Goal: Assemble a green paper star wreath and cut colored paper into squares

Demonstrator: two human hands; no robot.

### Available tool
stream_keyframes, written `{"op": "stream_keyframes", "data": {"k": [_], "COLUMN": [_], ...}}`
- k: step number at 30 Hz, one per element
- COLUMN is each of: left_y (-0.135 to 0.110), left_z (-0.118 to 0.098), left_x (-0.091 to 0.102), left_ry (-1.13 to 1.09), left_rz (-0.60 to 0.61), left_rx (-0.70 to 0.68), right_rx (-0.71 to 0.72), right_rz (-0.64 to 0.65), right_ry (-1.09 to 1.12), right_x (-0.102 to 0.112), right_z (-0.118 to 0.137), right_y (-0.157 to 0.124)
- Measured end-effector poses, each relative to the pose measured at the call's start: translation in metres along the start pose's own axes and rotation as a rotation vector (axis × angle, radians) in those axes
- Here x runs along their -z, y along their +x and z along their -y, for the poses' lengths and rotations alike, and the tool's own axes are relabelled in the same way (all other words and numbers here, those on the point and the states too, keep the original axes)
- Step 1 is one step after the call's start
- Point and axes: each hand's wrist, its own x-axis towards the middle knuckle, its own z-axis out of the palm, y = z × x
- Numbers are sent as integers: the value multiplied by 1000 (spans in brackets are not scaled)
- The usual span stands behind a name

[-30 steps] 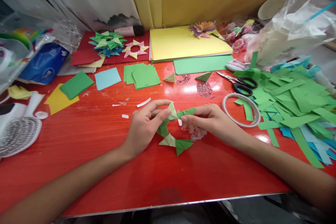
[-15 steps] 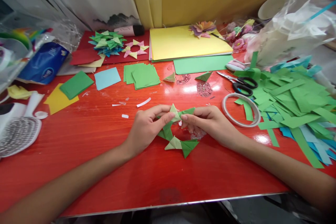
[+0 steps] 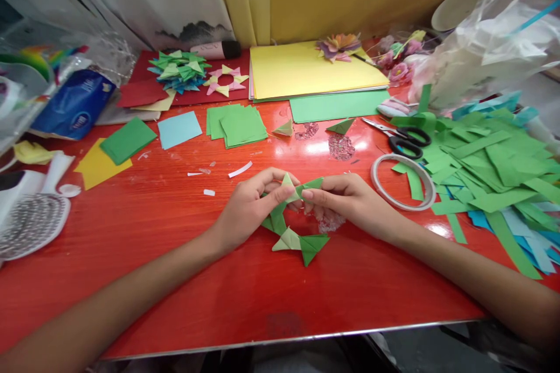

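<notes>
Between my hands is a partly curved origami chain of folded light green and darker green paper pieces, with a gap on its right side. My left hand pinches a light green piece at the top of it, thumb in front. Thumb and fingers of my right hand are closed on the dark green piece just beside that. The lower end of the chain hangs toward me over the red table. Loose folded triangles, one light green and one dark green, lie beyond my hands.
Black-handled scissors and a tape roll lie right of my right hand, before a heap of green paper strips. Green squares, a blue sheet and a finished star ring sit farther back. A hairbrush is at left.
My left fingers have shifted slightly on the light green piece, the index finger now more arched. The chain's lower end has swung a little to the left. Both hands keep their grip.
</notes>
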Motion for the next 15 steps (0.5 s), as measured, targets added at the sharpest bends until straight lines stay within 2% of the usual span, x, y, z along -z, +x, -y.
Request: {"op": "stream_keyframes", "data": {"k": [4,9,15], "left_y": [-2,-4,-4], "left_z": [0,0,-2], "left_x": [-1,-2,-4], "left_ry": [44,179,235], "left_rz": [-48,-119,-118], "left_rx": [27,-21,-51], "right_rx": [39,59,45], "right_rz": [-32,-35,-31], "right_ry": [-26,-48,-58], "right_x": [-2,-4,-5], "right_z": [0,-1,-3], "right_y": [-1,-2,-4]}}
